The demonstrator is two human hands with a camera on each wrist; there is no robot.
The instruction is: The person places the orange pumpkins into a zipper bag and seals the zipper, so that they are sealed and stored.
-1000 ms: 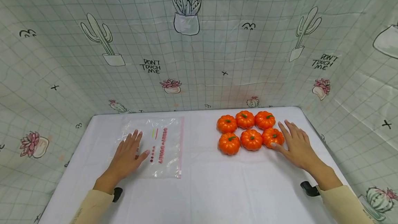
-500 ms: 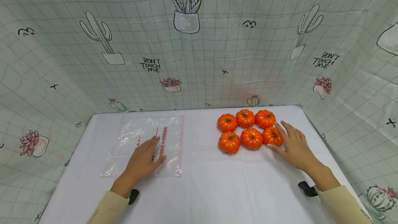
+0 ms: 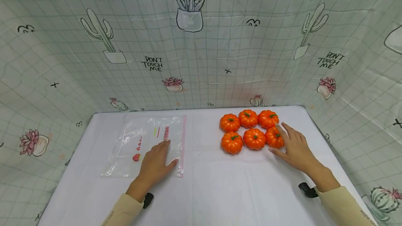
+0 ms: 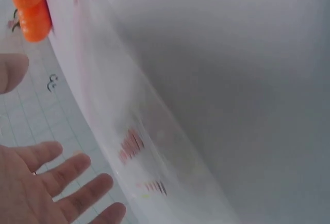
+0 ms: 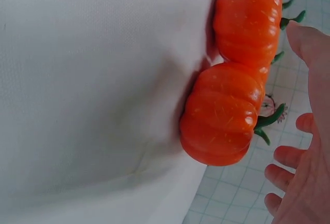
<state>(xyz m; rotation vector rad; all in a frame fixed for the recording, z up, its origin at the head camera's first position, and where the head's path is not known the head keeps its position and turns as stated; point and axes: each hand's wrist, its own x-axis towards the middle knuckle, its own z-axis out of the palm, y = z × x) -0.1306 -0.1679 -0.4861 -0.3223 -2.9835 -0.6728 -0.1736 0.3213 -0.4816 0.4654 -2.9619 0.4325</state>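
Observation:
A clear zip bag (image 3: pixel 125 165) with a pink edge and small red printed marks lies flat on the left of the table. Over its right part hovers my left hand (image 3: pixel 155 165), fingers spread and holding nothing; the left wrist view shows its palm (image 4: pixel 31 193) above the bag (image 4: pixel 154 152). Several orange pumpkins (image 3: pixel 254 139) stand in two rows on the right. My right hand (image 3: pixel 296 151), fingers relaxed, is beside the front-right pumpkin (image 3: pixel 274 137) and partly covers it. In the right wrist view a gap shows between the fingers and that pumpkin (image 5: pixel 219 116).
White cloth (image 3: pixel 216 191) covers the table. Behind and at both sides hangs a grid-patterned curtain (image 3: pixel 207 51) with printed cacti. Dark devices are strapped at both wrists, by the beige sleeves (image 3: pixel 342 205).
My left hand has moved to the right across the bag, uncovering a red print at its left. My right hand has shifted slightly left, over the edge of the front-right pumpkin.

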